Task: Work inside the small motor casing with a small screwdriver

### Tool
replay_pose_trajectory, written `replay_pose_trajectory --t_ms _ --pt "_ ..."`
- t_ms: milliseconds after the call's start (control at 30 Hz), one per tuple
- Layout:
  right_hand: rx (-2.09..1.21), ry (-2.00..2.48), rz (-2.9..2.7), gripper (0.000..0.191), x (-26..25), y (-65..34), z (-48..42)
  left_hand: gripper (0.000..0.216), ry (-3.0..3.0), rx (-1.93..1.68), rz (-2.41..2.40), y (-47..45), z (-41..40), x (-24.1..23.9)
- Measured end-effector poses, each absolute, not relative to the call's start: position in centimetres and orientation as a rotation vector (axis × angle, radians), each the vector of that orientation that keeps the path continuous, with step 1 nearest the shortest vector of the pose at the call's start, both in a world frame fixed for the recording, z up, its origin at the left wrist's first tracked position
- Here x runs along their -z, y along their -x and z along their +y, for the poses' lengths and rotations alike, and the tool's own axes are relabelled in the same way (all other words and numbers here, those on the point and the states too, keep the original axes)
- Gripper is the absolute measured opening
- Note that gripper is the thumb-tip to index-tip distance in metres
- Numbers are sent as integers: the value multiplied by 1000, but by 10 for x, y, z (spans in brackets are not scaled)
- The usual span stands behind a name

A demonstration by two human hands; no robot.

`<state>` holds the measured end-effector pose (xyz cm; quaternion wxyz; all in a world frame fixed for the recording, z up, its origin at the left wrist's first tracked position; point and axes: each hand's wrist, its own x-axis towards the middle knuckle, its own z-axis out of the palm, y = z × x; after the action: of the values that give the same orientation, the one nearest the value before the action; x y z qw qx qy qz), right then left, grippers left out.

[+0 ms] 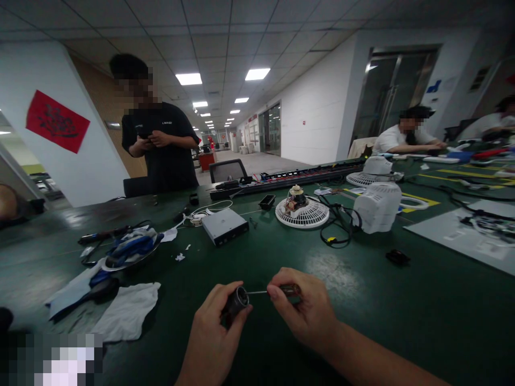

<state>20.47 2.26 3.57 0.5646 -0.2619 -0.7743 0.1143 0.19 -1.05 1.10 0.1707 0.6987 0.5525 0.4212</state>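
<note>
My left hand (215, 327) is closed around a dark cylindrical part (238, 301) with a round, hollow-looking end turned to the right. In my right hand (308, 308) is a screwdriver (290, 290) with a brownish, partly see-through handle. Its thin metal shaft points left, and the tip meets or lies just in front of the cylinder's end; I cannot tell whether it is inside. Both hands are above the green table (269, 356), near its front edge. Fingers cover most of the cylinder's body and part of the screwdriver handle.
Ahead stand a silver disc drive (225, 225), a white fan base with exposed motor (302, 212) and a white housing (378, 209). A crumpled white cloth (129, 311) and a dish of blue cloth (134, 246) lie left. One person stands across the table; others sit right.
</note>
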Motion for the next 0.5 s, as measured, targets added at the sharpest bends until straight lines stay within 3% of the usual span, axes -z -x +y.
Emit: replay_pose_trajectory --t_ms 500 --pt "-457 584 -1685 20 -27 -204 22 23 -1974 -1139 1600 -9 -12 -15"
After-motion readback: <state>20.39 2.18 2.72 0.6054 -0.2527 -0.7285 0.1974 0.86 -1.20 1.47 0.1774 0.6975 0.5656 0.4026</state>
